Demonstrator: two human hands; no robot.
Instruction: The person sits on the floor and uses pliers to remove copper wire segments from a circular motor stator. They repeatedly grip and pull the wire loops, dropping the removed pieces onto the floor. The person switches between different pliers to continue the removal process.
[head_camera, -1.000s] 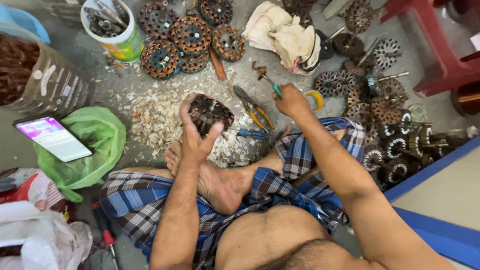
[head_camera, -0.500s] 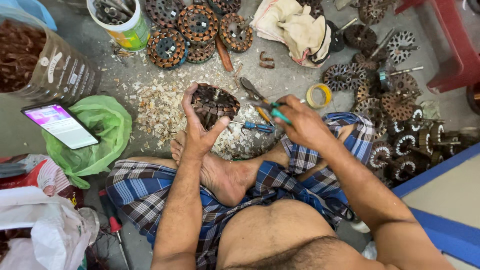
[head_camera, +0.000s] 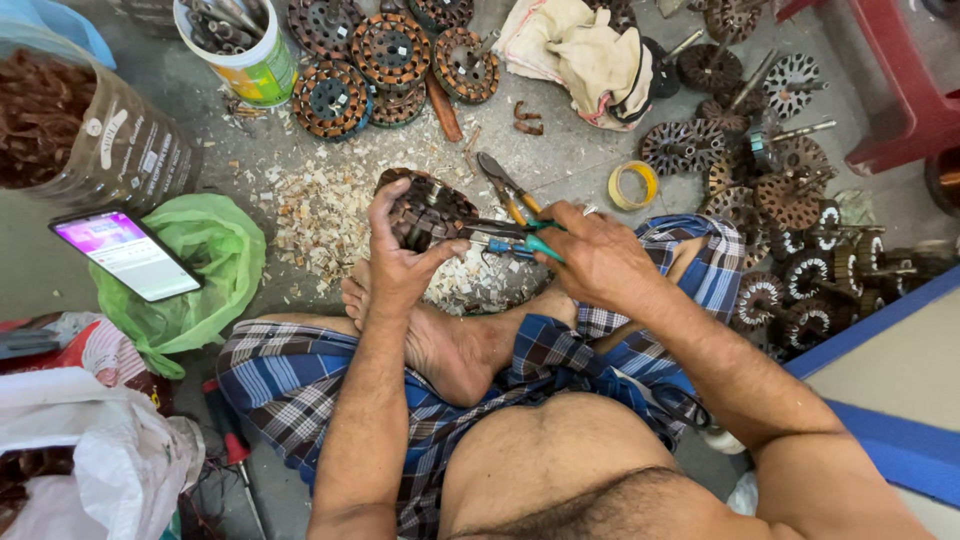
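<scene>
The person sits cross-legged on the floor in a blue checked cloth (head_camera: 300, 380), one bare foot (head_camera: 440, 340) tucked beneath the hands. The left hand (head_camera: 400, 255) is closed around a round copper-wound motor stator (head_camera: 425, 210), thumb and fingers clamping its rim and holding it tilted just above the foot. At three o'clock from the stator, the right hand (head_camera: 595, 255) grips a teal-handled tool (head_camera: 525, 245) whose metal tip points at the stator's side; whether the tip touches the windings cannot be told. Below and around the stator lies a heap of pale shavings (head_camera: 320, 215) on the grey floor. At nine o'clock from the hands, a lit phone (head_camera: 125, 255) rests beside a green plastic bag (head_camera: 205, 250). Just past the right hand, at one o'clock, lie pliers (head_camera: 505, 185) and a roll of yellow tape (head_camera: 633, 185). Farther off, at twelve o'clock, more stators (head_camera: 390, 50) are stacked near a white tub of tools (head_camera: 245, 50) and a crumpled cloth (head_camera: 585, 55), while at two o'clock a pile of rotors (head_camera: 790, 190) spreads towards a red stool (head_camera: 900, 90).
</scene>
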